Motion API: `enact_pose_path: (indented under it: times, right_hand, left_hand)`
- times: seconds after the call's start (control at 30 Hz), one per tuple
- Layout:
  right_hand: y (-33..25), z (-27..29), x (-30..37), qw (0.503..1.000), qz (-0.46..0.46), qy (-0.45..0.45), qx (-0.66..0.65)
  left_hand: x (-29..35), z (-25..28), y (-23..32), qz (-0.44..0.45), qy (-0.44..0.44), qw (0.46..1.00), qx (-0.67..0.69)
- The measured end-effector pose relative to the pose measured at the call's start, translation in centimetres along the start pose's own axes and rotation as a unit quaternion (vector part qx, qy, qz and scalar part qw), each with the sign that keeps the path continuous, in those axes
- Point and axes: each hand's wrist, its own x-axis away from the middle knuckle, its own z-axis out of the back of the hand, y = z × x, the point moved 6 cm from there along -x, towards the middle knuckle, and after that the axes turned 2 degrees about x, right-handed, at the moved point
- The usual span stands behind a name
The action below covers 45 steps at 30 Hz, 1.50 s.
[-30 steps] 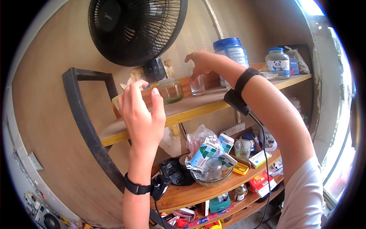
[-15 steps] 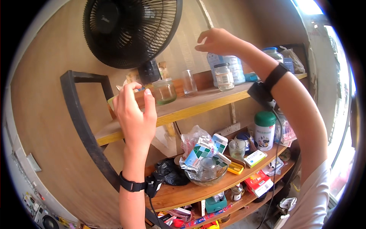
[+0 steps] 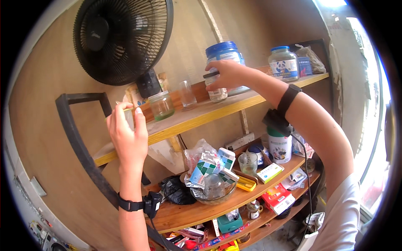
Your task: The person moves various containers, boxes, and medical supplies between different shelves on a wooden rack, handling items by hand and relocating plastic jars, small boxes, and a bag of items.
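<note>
My right hand [image 3: 228,75] reaches across the upper shelf, its thumb and fingers round the upper part of a small glass jar with a dark lid [image 3: 217,93]. Pale contents show behind the glass. A large blue-lidded tub [image 3: 225,50] is right behind, partly covered by my hand. My left hand [image 3: 129,127] is raised at the shelf's left end with its fingers curled. Something pale shows between thumb and fingers, mostly hidden. Nearest to it stand a clear jar with a greenish base [image 3: 161,107] and a tall glass tumbler [image 3: 187,95].
A black fan [image 3: 121,39] rises over the shelf beside a dark metal frame [image 3: 79,134]. Farther right is a panda-labelled jar [image 3: 284,67]. The lower shelf bears a loaded glass bowl [image 3: 213,196], a glass mug [image 3: 248,164] and a green-topped canister [image 3: 279,146].
My right hand has come down from above onto the dark-lidded jar and closed round it. The jar sits slightly farther left. My left hand stays by the shelf's left end while the view shifts.
</note>
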Motion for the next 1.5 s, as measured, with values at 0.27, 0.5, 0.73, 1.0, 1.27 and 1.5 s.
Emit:
enact_pose_path:
  times: [0.27, 0.5, 0.73, 1.0, 1.27, 1.5]
  right_hand:
    - [0.2, -3.2, -4.3, 1.0, -0.003, -0.011, 0.01]
    - [0.7, -4.9, -5.2, 0.991, 0.044, 0.013, 0.127]
    - [1.1, 2.3, -1.2, 0.978, 0.016, 0.208, 0.004]
    - [7.2, 3.3, -0.5, 0.962, -0.123, 0.228, 0.083]
    - [9.6, 0.6, -1.5, 0.978, -0.149, 0.147, 0.016]
    - [10.4, 0.8, -0.6, 0.978, -0.138, 0.153, -0.026]
  left_hand:
    - [0.2, 0.1, -0.5, 0.02, -0.016, 1.0, -0.014]
    - [0.3, -0.2, 0.0, 0.012, -0.003, 1.0, -0.004]
    - [0.1, 0.0, -0.1, 0.014, 0.006, 1.0, -0.002]
    - [0.3, 0.4, 0.0, 0.02, 0.014, 1.0, 0.01]
    - [0.4, 0.3, -0.3, 0.028, 0.017, 0.999, -0.005]
    - [0.4, 0.3, -1.0, 0.036, 0.019, 0.999, -0.029]
